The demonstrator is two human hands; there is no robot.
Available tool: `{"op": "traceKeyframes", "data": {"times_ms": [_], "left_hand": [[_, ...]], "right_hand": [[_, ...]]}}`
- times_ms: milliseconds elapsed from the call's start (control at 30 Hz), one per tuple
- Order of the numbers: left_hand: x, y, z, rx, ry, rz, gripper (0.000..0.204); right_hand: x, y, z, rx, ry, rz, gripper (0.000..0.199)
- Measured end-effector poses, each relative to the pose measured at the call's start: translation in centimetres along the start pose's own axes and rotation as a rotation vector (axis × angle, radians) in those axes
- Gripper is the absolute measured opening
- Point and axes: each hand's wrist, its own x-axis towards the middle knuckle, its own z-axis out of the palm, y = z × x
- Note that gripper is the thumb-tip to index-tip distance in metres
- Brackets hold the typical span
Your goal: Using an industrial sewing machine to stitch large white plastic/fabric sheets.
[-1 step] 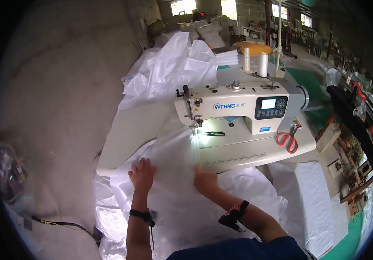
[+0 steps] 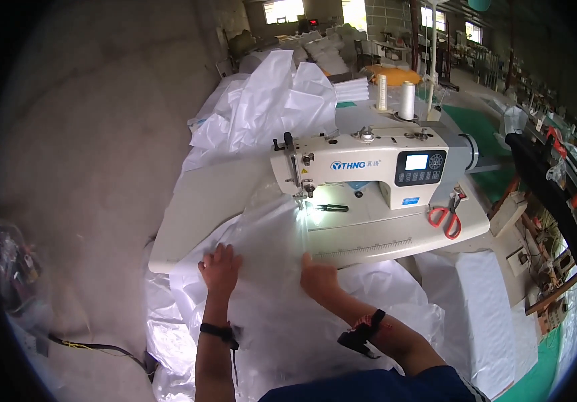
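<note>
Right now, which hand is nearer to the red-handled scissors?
Right. The right hand is on the white sheet, left of the scissors and closer to the person; the left hand rests farther left on that sheet.

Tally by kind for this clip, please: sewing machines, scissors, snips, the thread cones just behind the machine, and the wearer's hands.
Sewing machine: 1
Scissors: 1
Snips: 1
Thread cones: 2
Hands: 2 (left hand, right hand)
Total: 7
</note>
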Motion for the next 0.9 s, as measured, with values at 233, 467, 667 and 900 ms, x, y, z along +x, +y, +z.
{"op": "traceKeyframes", "data": {"times_ms": [233, 467, 667, 900], "left_hand": [[5.9, -0.4, 2.5, -0.033, -0.09, -0.04, 0.048], [9.7, -0.2, 2.8, -0.087, -0.139, -0.069, 0.048], [9.9, -0.2, 1.9, -0.224, 0.009, 0.004, 0.051], [-3.9, -1.4, -4.6, -0.546, 0.08, 0.314, 0.069]], "right_hand": [[4.6, -0.3, -0.5, 0.016, -0.011, -0.002, 0.04], [9.0, -0.5, -0.6, 0.035, -0.057, 0.059, 0.047], [12.2, 0.6, 1.7, -0.012, -0.009, 0.079, 0.049], [8.0, 6.4, -1.0, 0.38, 0.187, -0.134, 0.043]]}}
